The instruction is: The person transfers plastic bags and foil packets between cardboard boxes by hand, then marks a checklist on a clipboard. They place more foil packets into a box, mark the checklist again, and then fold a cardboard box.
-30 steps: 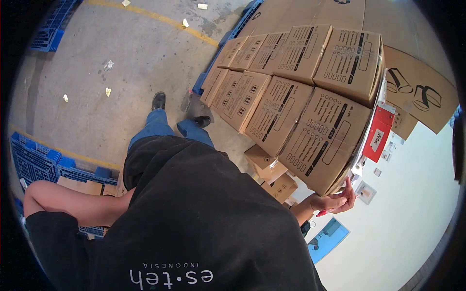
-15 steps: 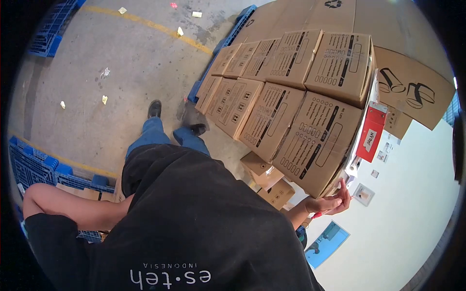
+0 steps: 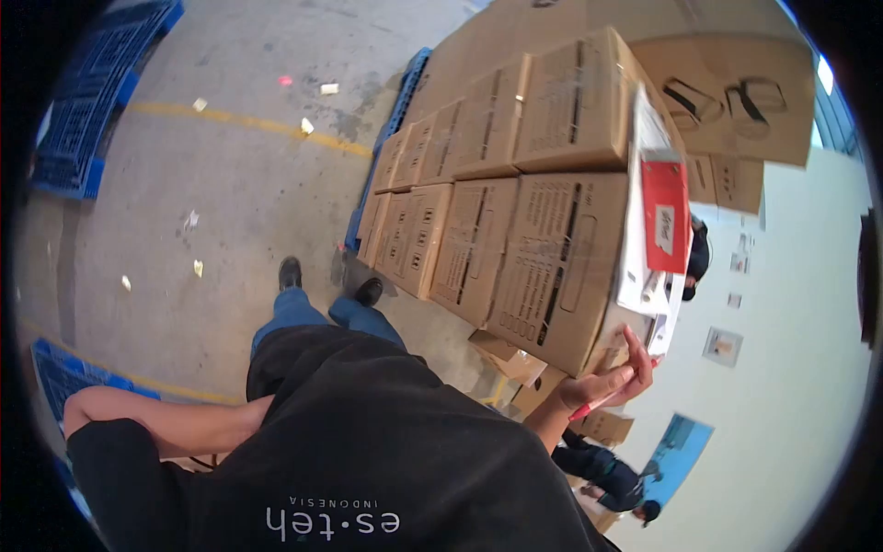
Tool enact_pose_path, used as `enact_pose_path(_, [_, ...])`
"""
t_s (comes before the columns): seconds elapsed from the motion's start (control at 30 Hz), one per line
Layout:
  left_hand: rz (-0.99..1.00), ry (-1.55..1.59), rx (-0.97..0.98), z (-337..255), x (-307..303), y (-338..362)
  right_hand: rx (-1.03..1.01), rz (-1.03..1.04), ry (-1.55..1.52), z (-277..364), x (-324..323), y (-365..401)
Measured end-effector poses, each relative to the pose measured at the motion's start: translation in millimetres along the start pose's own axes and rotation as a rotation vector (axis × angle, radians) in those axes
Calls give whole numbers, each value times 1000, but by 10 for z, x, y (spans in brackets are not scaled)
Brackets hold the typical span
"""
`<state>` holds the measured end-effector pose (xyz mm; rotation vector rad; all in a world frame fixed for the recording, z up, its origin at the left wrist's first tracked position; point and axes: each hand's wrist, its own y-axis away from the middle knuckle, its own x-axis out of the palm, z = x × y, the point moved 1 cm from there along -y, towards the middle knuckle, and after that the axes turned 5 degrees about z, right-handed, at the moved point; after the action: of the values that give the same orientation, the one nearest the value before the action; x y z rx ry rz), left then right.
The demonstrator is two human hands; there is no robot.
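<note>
A red pen (image 3: 589,407) is held in my right hand (image 3: 618,379), its fingers curled around it beside the top edge of the nearest carton (image 3: 552,267). One finger of that hand points up toward white papers (image 3: 635,267) on top of the boxes. On those papers lies a red binder (image 3: 664,221) with a white handwritten label. My left forearm (image 3: 198,428) bends in at my waist, and its hand is hidden behind my black shirt (image 3: 349,451).
Stacked cartons stand on a blue pallet (image 3: 354,216) to the right. A large cardboard sheet (image 3: 736,92) rises behind. One person (image 3: 607,474) bends near boxes at lower right; another (image 3: 697,258) is partly hidden behind the stack. Blue pallets (image 3: 101,101) and paper scraps (image 3: 306,126) lie left.
My view has turned, so the stack appears shifted left and tilted differently. Two people have come into clearer view on the right. The pen stays in my right hand.
</note>
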<state>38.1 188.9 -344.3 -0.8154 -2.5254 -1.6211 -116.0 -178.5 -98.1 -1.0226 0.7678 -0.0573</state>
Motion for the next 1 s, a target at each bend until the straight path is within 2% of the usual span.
enact_pose_path(0.1, [38,-149,-46,-105,-144,-142,-1,73,-7,-4,-45,-63])
enact_pose_path(0.17, [82,-290,-83,-240,-276,-196,102,96,-197,-44,-78,-121])
enact_pose_path(0.2, [104,-376,-101,-366,-346,-186,115,36,-173,-101,-186,-156])
enact_pose_path(0.27, [138,-550,-125,-696,-513,-152,92,175,-428,-240,-406,-242])
enact_pose_path(0.33, [114,-732,-77,-1323,-689,-39,116,129,-483,-509,-686,-351])
enact_pose_path(0.43, [-37,-889,106,-2639,-826,460,168,103,-561,-1073,-1121,-502])
enact_pose_path(0.53, [-56,-630,226,-3759,-531,1396,219,328,-408,-1712,-1359,-674])
enact_pose_path(0.6, [-140,-726,631,-3964,-282,1715,269,317,-403,-2091,-1370,-709])
enact_pose_path(0.63, [-155,-724,616,-4071,-179,1700,327,322,-388,-2255,-1361,-728])
enact_pose_path(0.7, [-557,-740,1024,-4412,83,1680,381,338,-501,-2588,-1320,-826])
enact_pose_path(0.77, [-1077,-865,1085,-4892,357,1443,349,383,-731,-2911,-1208,-958])
enact_pose_path(0.83, [-1389,-1095,839,-5312,463,1172,388,419,-733,-3014,-1116,-1165])
enact_pose_path(0.9, [-1339,-1169,774,-5523,384,953,326,461,-709,-3246,-970,-1227])
enact_pose_path(1.0, [-1438,-1314,723,-5746,312,733,266,481,-601,-3384,-824,-1192])
